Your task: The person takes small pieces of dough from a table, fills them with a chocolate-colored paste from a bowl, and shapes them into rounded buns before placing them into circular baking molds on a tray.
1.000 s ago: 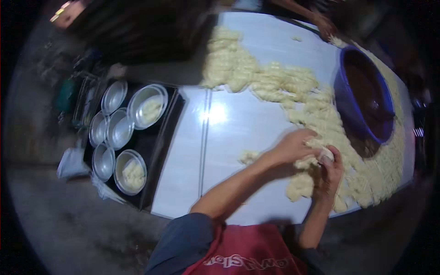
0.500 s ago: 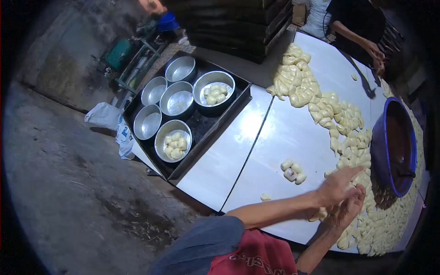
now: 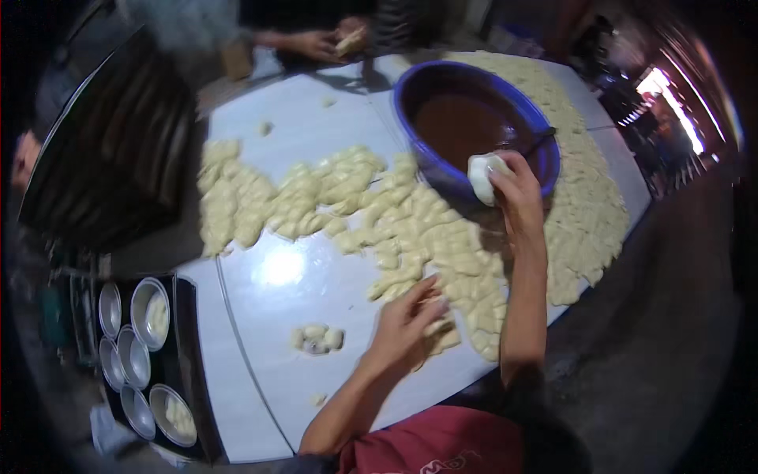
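My right hand [image 3: 513, 189] holds a pale lump of dough [image 3: 483, 177] at the rim of a blue basin [image 3: 422, 162] filled with brown liquid. My left hand [image 3: 407, 322] rests with spread fingers on flat dough pieces [image 3: 410, 229] that cover the middle of the white table [image 3: 260, 268]. A small cluster of shaped dough balls [image 3: 317, 338] lies on the table to the left of that hand.
A dark tray [image 3: 189, 379] at the lower left carries several round metal pans [image 3: 148, 313], some with dough in them. More flat dough lies right of the basin [image 3: 588, 197]. Another person's hands [image 3: 328, 43] work at the far table edge. A dark crate stack [image 3: 110, 150] stands at left.
The view has swung from the tray side toward the basin. My right hand has risen from the dough pile to the basin's rim with a lump of dough. My left hand stays on the dough pieces.
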A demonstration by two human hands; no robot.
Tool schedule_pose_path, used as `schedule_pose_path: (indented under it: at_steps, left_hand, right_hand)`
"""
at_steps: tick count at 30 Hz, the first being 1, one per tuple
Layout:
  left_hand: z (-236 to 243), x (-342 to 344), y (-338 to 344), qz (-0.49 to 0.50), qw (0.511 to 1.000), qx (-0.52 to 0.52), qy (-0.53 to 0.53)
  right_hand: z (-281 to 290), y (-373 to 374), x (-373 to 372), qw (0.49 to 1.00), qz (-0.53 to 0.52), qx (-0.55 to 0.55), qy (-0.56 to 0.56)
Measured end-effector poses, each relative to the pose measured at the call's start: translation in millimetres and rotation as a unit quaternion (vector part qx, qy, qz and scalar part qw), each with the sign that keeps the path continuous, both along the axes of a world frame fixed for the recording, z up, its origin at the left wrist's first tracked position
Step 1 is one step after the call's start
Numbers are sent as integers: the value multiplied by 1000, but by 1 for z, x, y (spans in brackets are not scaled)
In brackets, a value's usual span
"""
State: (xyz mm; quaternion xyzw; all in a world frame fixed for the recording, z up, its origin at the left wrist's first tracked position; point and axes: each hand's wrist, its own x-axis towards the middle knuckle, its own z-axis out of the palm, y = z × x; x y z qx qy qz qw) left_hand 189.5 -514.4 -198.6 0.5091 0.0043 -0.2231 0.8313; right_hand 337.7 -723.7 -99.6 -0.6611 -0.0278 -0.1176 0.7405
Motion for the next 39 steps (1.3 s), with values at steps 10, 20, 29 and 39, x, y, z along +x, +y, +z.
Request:
schedule_pose_path:
  at_steps: [10,20,29,39]
  left_hand:
    - [29,3,63,1,978,199,-66]
    - [41,5,55,-56,969,231,-64]
    - [45,41,21,76,996,-36,1]
    - [1,9,99,288,950,-99,70]
  right_hand:
    - [-31,-77,104,776,204,-554,222]
    - [-29,-71,101,934,183,-170,255]
    - [-7,70,-11,960,146,173,163]
    - [-61,161,-105,960,245,-36,129]
